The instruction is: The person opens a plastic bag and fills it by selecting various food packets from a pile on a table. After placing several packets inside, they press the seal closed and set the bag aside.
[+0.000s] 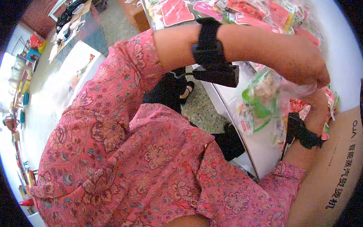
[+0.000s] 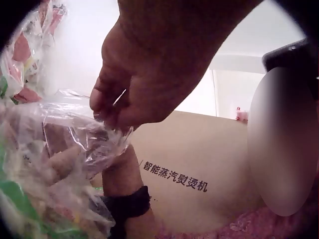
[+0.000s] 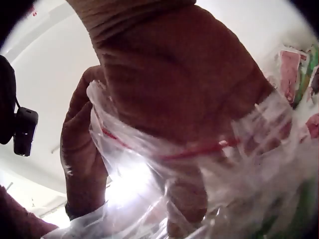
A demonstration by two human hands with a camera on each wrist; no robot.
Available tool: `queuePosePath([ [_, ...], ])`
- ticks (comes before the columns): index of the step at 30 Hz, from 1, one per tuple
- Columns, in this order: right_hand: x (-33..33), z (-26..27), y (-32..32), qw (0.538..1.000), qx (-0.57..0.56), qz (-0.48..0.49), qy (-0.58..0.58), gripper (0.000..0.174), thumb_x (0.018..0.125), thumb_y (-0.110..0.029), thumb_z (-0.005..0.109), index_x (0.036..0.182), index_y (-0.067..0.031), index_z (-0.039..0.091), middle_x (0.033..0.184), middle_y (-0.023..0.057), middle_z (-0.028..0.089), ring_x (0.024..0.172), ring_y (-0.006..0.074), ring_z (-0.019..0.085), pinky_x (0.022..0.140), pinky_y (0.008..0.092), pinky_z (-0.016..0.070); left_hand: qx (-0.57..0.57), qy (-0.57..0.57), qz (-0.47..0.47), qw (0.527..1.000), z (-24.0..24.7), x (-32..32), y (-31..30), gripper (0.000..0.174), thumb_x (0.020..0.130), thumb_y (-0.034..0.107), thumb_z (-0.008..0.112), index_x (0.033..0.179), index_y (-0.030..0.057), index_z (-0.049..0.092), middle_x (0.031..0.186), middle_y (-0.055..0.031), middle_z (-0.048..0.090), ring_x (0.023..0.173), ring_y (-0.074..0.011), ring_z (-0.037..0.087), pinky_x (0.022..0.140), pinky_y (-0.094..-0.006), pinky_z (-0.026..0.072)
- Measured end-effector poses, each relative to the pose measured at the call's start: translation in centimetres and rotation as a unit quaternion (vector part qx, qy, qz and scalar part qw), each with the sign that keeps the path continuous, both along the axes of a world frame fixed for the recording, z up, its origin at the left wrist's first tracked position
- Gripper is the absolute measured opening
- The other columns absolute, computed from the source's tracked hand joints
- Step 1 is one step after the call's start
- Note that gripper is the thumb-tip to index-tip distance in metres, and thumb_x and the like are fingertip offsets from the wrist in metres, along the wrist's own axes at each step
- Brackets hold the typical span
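Observation:
A clear plastic zip bag (image 1: 255, 111) with green print hangs between both hands. At its mouth, my left hand (image 2: 134, 89) pinches the film between thumb and fingers. Reaching inside, my right hand (image 3: 184, 84) is covered by the clear film up to about the knuckles, and the bag's red zip strip (image 3: 199, 151) crosses over it. Through the plastic in the left wrist view, a finger (image 2: 67, 162) of that hand looks straight; the other fingertips are hidden by creased film. My left arm passes above the right one in the head view.
Several packets (image 1: 178, 11) with red labels and clear bags are heaped on the white surface at the far side. A brown carton (image 1: 331, 168) with black lettering stands close by the right forearm. Another white table (image 1: 74, 71) and floor show at left.

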State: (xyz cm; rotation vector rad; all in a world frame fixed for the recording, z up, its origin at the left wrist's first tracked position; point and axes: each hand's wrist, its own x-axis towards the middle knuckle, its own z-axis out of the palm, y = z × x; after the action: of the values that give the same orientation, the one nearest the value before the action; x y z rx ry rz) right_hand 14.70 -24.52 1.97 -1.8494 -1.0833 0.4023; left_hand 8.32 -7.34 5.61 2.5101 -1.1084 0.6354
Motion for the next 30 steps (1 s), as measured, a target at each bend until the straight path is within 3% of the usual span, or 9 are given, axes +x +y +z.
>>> queuePosePath([
  [7, 1.9, -0.7, 0.7, 0.999, -0.043, -0.016, 0.003, 0.023, 0.079, -0.01, 0.053, 0.099, -0.0009, 0.056, 0.095, 0.0042, 0.059, 0.085, 0.0154, 0.055, 0.072, 0.0274, 0.0437, -0.004, 0.004, -0.023, 1.0, -2.4, 3.2, 0.7, 0.023, 0.075, 0.024, 0.048, 0.092, 0.0127, 0.06, 0.081, -0.0118, 0.061, 0.075, -0.0305, 0.058, 0.065, -0.0408, 0.0443],
  [9, 2.5, -0.6, 1.4, 0.998, -0.06, -0.007, -0.004, 0.024, 0.079, -0.011, 0.053, 0.099, -0.0006, 0.055, 0.096, 0.0046, 0.059, 0.085, 0.0159, 0.055, 0.073, 0.0277, 0.0438, -0.051, 0.015, -0.044, 0.998, -2.5, 4.0, 1.0, 0.023, 0.076, 0.026, 0.048, 0.092, 0.0136, 0.06, 0.084, -0.0102, 0.061, 0.078, -0.0281, 0.058, 0.066, -0.0394, 0.044],
  [15, 3.7, 0.2, 1.7, 0.997, -0.071, -0.022, -0.013, 0.027, 0.079, -0.014, 0.053, 0.101, 0.0003, 0.054, 0.096, 0.0057, 0.059, 0.085, 0.0174, 0.056, 0.073, 0.0287, 0.044, -0.019, 0.051, 0.003, 0.999, -1.8, 5.8, 0.4, 0.025, 0.077, 0.03, 0.05, 0.094, 0.0151, 0.06, 0.087, -0.0069, 0.062, 0.082, -0.0255, 0.058, 0.07, -0.0389, 0.0431],
  [24, 7.3, 2.1, -0.3, 0.992, -0.1, -0.076, -0.033, 0.031, 0.079, -0.017, 0.054, 0.104, 0.0014, 0.053, 0.097, 0.0073, 0.06, 0.085, 0.0194, 0.056, 0.074, 0.0299, 0.0442, -0.06, 0.023, -0.017, 0.998, -2.2, 7.0, 0.7, 0.028, 0.079, 0.033, 0.05, 0.097, 0.0144, 0.06, 0.091, -0.0089, 0.061, 0.086, -0.0274, 0.057, 0.074, -0.0384, 0.043],
  [26, 8.8, 2.0, -0.8, 0.986, -0.127, -0.057, -0.093, 0.03, 0.083, -0.016, 0.051, 0.108, -0.0003, 0.051, 0.099, 0.003, 0.056, 0.086, 0.0098, 0.052, 0.074, 0.0234, 0.0423, -0.078, 0.023, -0.026, 0.996, -2.4, 6.7, 1.2, 0.028, 0.079, 0.033, 0.05, 0.096, 0.0138, 0.061, 0.09, -0.0091, 0.061, 0.086, -0.0274, 0.057, 0.074, -0.038, 0.043],
  [29, 10.0, 1.4, -1.2, 0.982, -0.12, -0.042, -0.142, 0.033, 0.083, -0.018, 0.051, 0.111, 0.0004, 0.049, 0.1, 0.0038, 0.055, 0.087, 0.0101, 0.053, 0.075, 0.0236, 0.0424, -0.105, 0.026, -0.009, 0.994, -1.8, 4.5, 1.8, 0.026, 0.08, 0.028, 0.05, 0.097, 0.0103, 0.059, 0.088, -0.0108, 0.061, 0.083, -0.0271, 0.058, 0.074, -0.0362, 0.0437],
  [30, 9.4, 1.7, -1.1, 0.978, -0.138, -0.073, -0.14, 0.033, 0.08, -0.012, 0.047, 0.111, 0.0017, 0.049, 0.104, 0.0096, 0.057, 0.094, 0.0182, 0.053, 0.085, 0.028, 0.0392, -0.115, 0.029, 0.02, 0.993, -1.5, 3.7, 1.9, 0.024, 0.081, 0.022, 0.05, 0.098, 0.0074, 0.058, 0.087, -0.0123, 0.061, 0.081, -0.0267, 0.059, 0.073, -0.0349, 0.0445],
])
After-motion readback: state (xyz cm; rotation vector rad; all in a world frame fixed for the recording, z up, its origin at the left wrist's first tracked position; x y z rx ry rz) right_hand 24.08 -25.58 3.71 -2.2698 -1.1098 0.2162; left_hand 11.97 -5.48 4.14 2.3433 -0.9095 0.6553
